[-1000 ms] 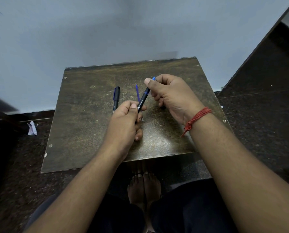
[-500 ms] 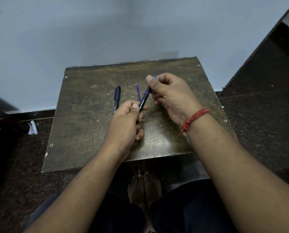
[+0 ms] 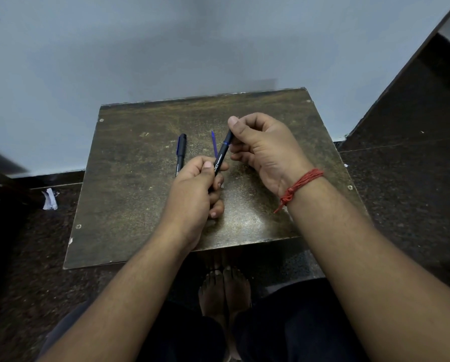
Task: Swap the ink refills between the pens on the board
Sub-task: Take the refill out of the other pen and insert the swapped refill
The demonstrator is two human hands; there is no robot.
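Note:
A black pen [image 3: 221, 155] with white lettering slants above the worn board [image 3: 129, 194]. My left hand [image 3: 195, 194] grips its lower barrel, thumb on top. My right hand [image 3: 265, 150] pinches its upper end between thumb and curled fingers, covering the tip. A second black pen [image 3: 181, 152] with a blue clip lies on the board just left of my left hand. A thin blue refill [image 3: 214, 143] lies on the board behind the held pen, partly hidden by it.
The board stands against a pale wall on a dark speckled floor. A scrap of white paper [image 3: 49, 199] lies on the floor at the left. My bare feet [image 3: 225, 288] show below the board's near edge.
My right hand has slid down over the pen's upper end, and the blue tip that showed above my fingers is now covered. The left hand has hardly moved.

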